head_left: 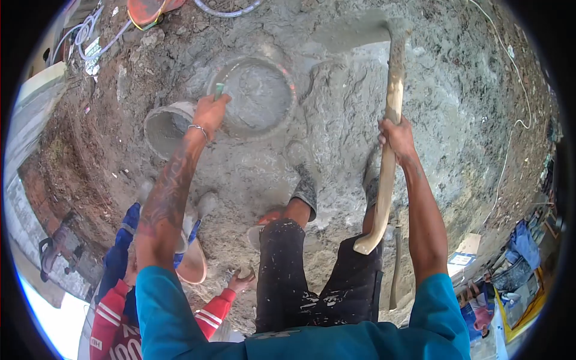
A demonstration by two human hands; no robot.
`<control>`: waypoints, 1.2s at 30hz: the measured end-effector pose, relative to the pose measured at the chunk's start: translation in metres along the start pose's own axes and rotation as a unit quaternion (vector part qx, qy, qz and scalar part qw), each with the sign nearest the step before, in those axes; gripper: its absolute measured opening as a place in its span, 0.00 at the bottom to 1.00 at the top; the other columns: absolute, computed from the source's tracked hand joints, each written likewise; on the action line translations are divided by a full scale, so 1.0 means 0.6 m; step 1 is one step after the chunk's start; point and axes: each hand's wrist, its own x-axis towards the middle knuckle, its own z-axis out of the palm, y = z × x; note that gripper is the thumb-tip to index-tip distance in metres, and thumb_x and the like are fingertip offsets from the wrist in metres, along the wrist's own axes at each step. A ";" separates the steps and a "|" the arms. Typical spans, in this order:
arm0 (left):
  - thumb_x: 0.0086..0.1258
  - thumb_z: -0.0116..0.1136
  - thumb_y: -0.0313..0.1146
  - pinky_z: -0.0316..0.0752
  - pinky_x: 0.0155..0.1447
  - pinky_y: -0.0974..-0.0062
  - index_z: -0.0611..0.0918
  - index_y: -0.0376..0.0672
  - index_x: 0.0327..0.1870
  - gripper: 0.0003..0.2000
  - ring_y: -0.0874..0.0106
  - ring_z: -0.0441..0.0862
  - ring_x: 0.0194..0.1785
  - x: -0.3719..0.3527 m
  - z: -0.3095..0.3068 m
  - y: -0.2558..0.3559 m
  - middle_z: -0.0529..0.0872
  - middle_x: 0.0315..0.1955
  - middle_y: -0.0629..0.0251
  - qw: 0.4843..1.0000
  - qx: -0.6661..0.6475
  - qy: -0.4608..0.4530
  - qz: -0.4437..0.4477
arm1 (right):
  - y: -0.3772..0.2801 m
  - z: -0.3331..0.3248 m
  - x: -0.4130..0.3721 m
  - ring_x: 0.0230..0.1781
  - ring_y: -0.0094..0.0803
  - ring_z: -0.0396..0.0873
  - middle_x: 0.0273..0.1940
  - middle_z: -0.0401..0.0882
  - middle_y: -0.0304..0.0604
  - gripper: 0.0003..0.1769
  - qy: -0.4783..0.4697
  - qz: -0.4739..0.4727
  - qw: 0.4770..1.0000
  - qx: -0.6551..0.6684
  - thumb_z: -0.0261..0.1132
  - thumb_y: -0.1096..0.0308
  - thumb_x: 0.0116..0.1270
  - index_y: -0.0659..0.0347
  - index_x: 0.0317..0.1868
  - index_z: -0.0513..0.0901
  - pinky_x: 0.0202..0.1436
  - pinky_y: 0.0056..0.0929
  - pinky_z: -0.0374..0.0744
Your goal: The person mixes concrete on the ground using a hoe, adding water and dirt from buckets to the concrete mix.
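Right fingers (382, 128) grip a hoe (386, 174) above wet, grey outdoor ground (342, 114).

Left hand (211, 114) closed round green grip (219, 90), hemmed in: filled bucket (292, 96) just to right, second bucket (155, 132) just to left, little gap between. Wider lane between filled bucket and hoe handle (393, 99), over wet mortar (336, 102); hoe blade (357, 37) across far end, boots (303, 183) at near end. Right of handle: open stretch out to thin white cord (509, 135). Near side, by left arm: co-worker's red sleeve (217, 309) and open hand (242, 281) in way. Far left: pale hose (225, 12), orange bucket (144, 12).
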 end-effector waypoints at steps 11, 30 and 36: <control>0.56 0.63 0.55 0.61 0.62 0.55 0.68 0.31 0.59 0.38 0.45 0.65 0.58 -0.128 0.175 -0.060 0.70 0.55 0.41 0.778 0.447 0.326 0.298 | 0.119 0.105 0.238 0.15 0.25 0.69 0.21 0.71 0.38 0.09 -0.101 0.166 0.974 0.113 0.59 0.68 0.63 0.66 0.36 0.71 0.19 0.27 0.74; 0.52 0.60 0.40 0.77 0.41 0.60 0.78 0.42 0.43 0.18 0.55 0.83 0.34 -0.394 0.514 -0.263 0.84 0.28 0.53 0.977 0.147 -0.146 0.043 | 0.226 0.131 0.156 0.16 0.30 0.77 0.19 0.77 0.45 0.12 -0.069 -0.060 0.995 -0.040 0.64 0.68 0.56 0.70 0.34 0.75 0.21 0.30 0.75; 0.51 0.62 0.41 0.76 0.42 0.63 0.79 0.36 0.39 0.18 0.57 0.83 0.35 -0.478 0.585 -0.307 0.83 0.27 0.52 0.960 0.077 -0.268 -0.028 | 0.298 0.105 0.118 0.18 0.37 0.80 0.18 0.79 0.49 0.19 -0.032 0.043 0.972 -0.227 0.66 0.61 0.54 0.74 0.25 0.78 0.23 0.36 0.77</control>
